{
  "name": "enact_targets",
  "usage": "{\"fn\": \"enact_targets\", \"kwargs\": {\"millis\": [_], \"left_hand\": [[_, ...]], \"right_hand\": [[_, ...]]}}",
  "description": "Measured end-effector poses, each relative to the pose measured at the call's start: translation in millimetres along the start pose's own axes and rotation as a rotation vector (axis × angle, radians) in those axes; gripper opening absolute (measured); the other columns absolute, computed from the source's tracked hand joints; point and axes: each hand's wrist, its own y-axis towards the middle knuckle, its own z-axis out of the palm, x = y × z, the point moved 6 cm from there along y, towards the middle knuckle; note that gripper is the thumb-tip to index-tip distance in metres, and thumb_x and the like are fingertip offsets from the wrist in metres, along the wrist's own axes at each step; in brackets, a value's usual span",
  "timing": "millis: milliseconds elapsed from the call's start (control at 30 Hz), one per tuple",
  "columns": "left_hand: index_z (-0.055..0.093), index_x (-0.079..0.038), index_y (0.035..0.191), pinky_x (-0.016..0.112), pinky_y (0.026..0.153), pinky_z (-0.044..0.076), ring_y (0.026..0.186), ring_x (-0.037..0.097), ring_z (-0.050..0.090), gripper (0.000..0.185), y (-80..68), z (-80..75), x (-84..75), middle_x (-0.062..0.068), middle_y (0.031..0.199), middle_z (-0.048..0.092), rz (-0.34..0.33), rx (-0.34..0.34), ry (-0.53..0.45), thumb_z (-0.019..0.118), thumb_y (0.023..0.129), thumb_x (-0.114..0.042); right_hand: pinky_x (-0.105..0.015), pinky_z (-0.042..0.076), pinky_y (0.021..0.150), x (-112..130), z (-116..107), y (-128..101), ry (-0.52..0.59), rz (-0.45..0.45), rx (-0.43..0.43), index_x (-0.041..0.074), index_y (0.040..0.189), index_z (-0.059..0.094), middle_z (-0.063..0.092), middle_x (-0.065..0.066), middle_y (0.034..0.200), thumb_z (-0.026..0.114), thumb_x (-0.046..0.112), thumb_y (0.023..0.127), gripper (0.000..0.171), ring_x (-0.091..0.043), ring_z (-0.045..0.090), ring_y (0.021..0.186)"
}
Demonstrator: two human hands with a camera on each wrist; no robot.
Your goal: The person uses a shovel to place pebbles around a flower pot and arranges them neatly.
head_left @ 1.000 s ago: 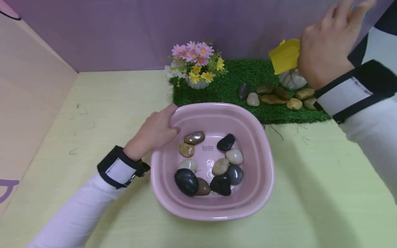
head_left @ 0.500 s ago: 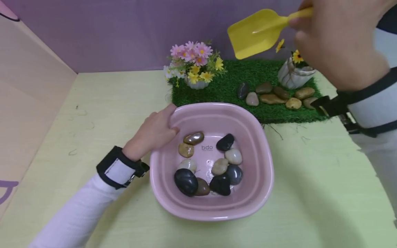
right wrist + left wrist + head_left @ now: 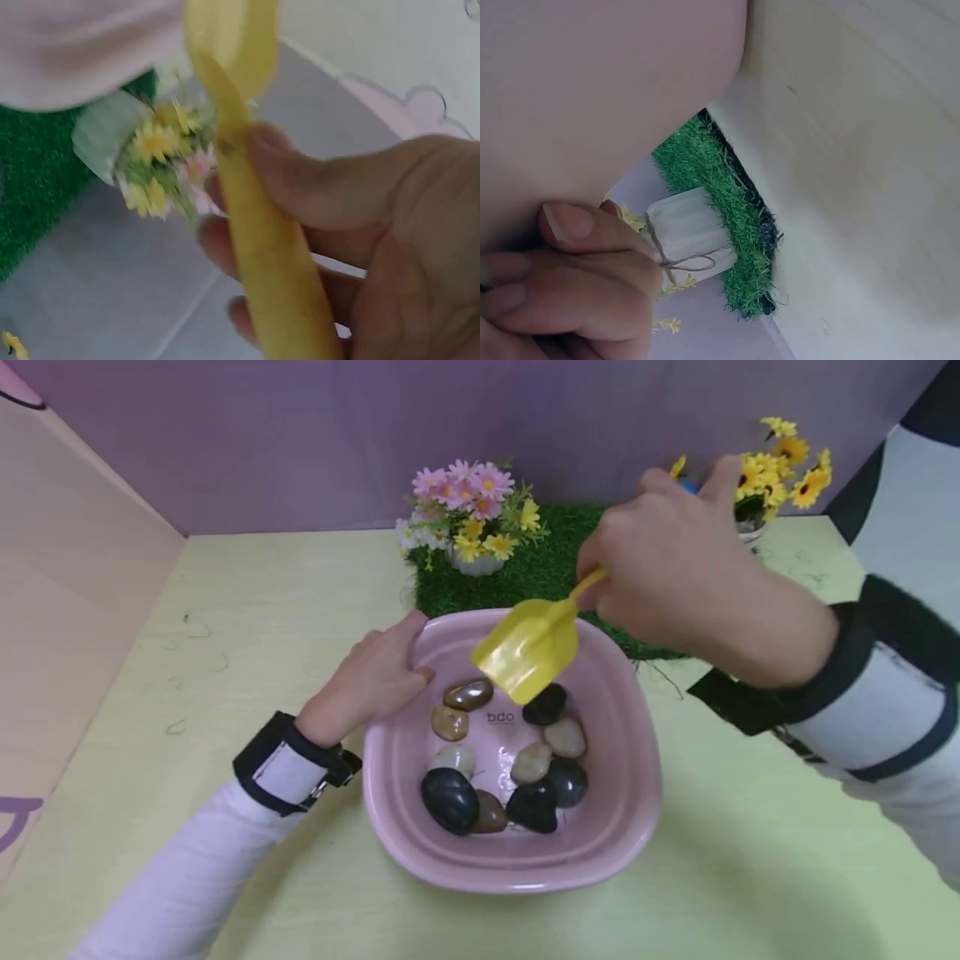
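Right hand [image 3: 675, 568] fingers clenched round yellow plastic scoop [image 3: 531, 647], blade tilted over pink square basin [image 3: 630, 810], frame centre. Left hand [image 3: 371, 681] fingers relaxed, resting on basin's left rim.

Staged tabletop booth: purple backdrop [image 3: 300, 435], fake turf [image 3: 555, 568]

Even, bright indoor light; soft shadows under pink basin [image 3: 630, 827]; right wrist view motion-blurred; head view edges bowed.

You can read one mark only: the small grey letters "bdo" on the inside floor of the pink basin [image 3: 637, 727], between the stones. A fainter line of tiny print sits under it, too small to make out.
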Motion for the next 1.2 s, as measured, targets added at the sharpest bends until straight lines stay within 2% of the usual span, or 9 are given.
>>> {"fn": "enact_targets", "kwargs": {"millis": [67,100,167,300,467,633,867,1100,1200], "left_hand": [[0.045,-0.008,0.125,0.027,0.043,0.057,0.057,0.02,0.068,0.035,-0.1,0.0,0.0,0.019,0.098,0.065,-0.004,0.007,-0.002,0.058,0.093,-0.013],[0.045,-0.008,0.124,0.027,0.043,0.057,0.057,0.02,0.068,0.034,0.0,-0.2,-0.5,0.019,0.098,0.065,-0.002,0.008,0.0,0.058,0.093,-0.013],[0.045,-0.009,0.123,0.027,0.043,0.057,0.058,0.021,0.069,0.033,0.2,0.0,-2.4,0.019,0.098,0.064,0.007,0.012,0.0,0.058,0.093,-0.013],[0.045,-0.009,0.122,0.026,0.044,0.057,0.058,0.02,0.069,0.032,0.2,1.1,-4.7,0.019,0.099,0.064,0.012,0.025,0.003,0.058,0.093,-0.013],[0.044,-0.008,0.122,0.027,0.044,0.058,0.057,0.02,0.069,0.033,-0.9,-0.1,-4.1,0.019,0.099,0.064,0.007,0.041,-0.006,0.058,0.093,-0.012],[0.044,-0.008,0.118,0.028,0.045,0.059,0.056,0.02,0.069,0.029,-1.4,-3.2,-4.8,0.021,0.097,0.064,0.017,0.058,-0.03,0.057,0.093,-0.011],[0.043,-0.007,0.113,0.029,0.045,0.059,0.056,0.02,0.069,0.025,-1.6,-4.8,-4.6,0.022,0.095,0.064,0.017,0.075,-0.036,0.057,0.093,-0.01],[0.043,-0.006,0.114,0.029,0.045,0.059,0.056,0.02,0.069,0.026,-1.0,-4.1,-5.3,0.023,0.097,0.063,0.014,0.078,-0.031,0.057,0.093,-0.01],[0.043,-0.007,0.115,0.029,0.045,0.059,0.056,0.02,0.069,0.026,-0.7,-3.2,-5.1,0.022,0.097,0.063,0.006,0.078,-0.034,0.057,0.093,-0.01]], "right_hand": [[-0.071,0.021,0.09,40,-28,-18,0.001,-0.012,0.009,0.022,0.076,0.075,0.063,-0.007,0.075,0.075,0.028,0.084,0.011,-0.03,0.037,0.082],[-0.066,0.023,0.088,52,-36,-24,-0.006,-0.028,-0.022,0.013,0.069,0.07,0.059,-0.009,0.072,0.071,0.015,0.086,0.016,-0.031,0.036,0.082],[-0.062,0.026,0.086,63,-36,-30,-0.078,-0.061,-0.115,0.007,0.062,0.061,0.053,-0.013,0.07,0.061,0.003,0.09,0.028,-0.032,0.034,0.082],[-0.058,0.029,0.085,73,-26,-34,-0.222,-0.114,-0.245,0.006,0.058,0.056,0.051,-0.014,0.069,0.043,-0.01,0.093,0.041,-0.032,0.035,0.084],[-0.056,0.034,0.088,77,-16,-33,-0.344,-0.126,-0.26,0.007,0.061,0.06,0.054,-0.013,0.069,0.047,-0.01,0.093,0.038,-0.031,0.04,0.085],[-0.049,0.025,0.082,82,-11,-32,-0.409,-0.198,-0.301,0.009,0.054,0.052,0.048,-0.008,0.066,0.047,-0.011,0.093,0.044,-0.028,0.036,0.083],[-0.054,0.028,0.085,82,5,-25,-0.326,-0.288,-0.157,0.009,0.057,0.058,0.058,-0.01,0.075,0.055,-0.007,0.092,0.038,-0.029,0.039,0.088],[-0.054,0.026,0.085,78,7,-22,-0.301,-0.344,-0.186,0.009,0.057,0.056,0.06,-0.011,0.076,0.057,-0.005,0.09,0.036,-0.029,0.041,0.089],[-0.055,0.026,0.085,73,9,-19,-0.255,-0.366,-0.133,0.01,0.059,0.057,0.059,-0.011,0.078,0.059,-0.002,0.089,0.033,-0.029,0.041,0.089]]}}
